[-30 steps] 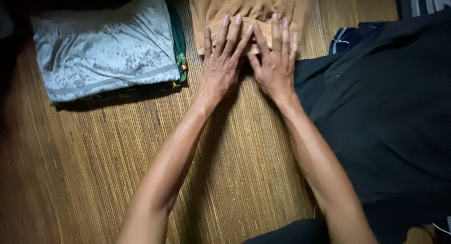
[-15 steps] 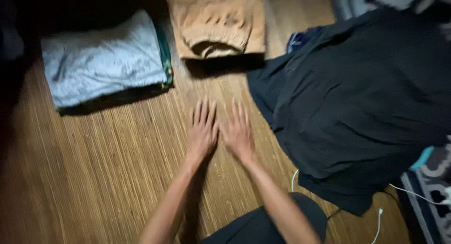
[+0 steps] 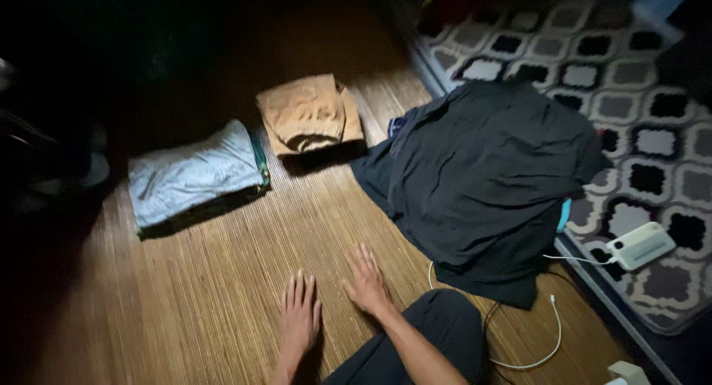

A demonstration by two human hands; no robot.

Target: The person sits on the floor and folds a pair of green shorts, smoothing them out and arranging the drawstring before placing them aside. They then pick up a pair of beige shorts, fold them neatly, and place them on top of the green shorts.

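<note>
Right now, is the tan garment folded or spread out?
Folded. The tan garment lies as a compact, layered rectangle on the woven mat, apart from both hands, beside the spread black garment.

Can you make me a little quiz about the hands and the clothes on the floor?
1. True or false: the left hand lies flat on the woven mat, holding nothing.
2. Which pile is nearest the right hand? A) tan folded garment B) black clothes heap C) pale grey folded cloth
3. What thin white thing curls on the mat by the black heap?

Key: 1 true. 2 B. 3 a white cable.
</note>
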